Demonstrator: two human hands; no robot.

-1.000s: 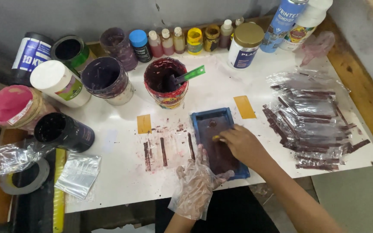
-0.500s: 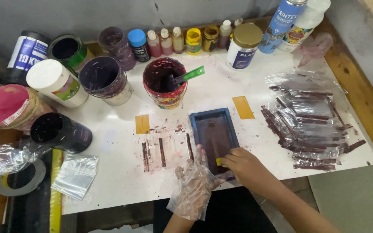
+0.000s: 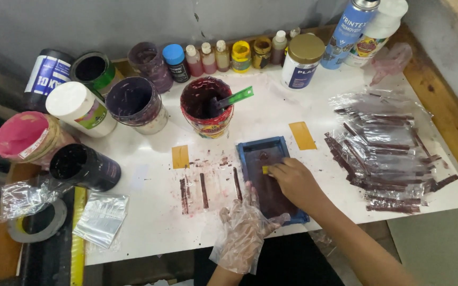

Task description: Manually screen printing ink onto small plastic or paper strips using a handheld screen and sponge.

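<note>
A blue-framed printing screen (image 3: 267,177) lies flat near the front edge of the white table (image 3: 271,114), close enough for both hands to work it. The left hand (image 3: 245,225), in a loose clear plastic glove, rests with fingers spread on the frame's near left edge, seemingly steadying it. The right hand (image 3: 294,180) is bare, fingers curled around a small yellow squeegee (image 3: 265,169) pressed onto the dark mesh (ink looks maroon). 3 printed strips (image 3: 204,189) sit just left.

paint tubs (image 3: 136,103) | small bottles (image 3: 223,55) | plastic sleeves (image 3: 388,148) | tape roll (image 3: 35,228)
</note>
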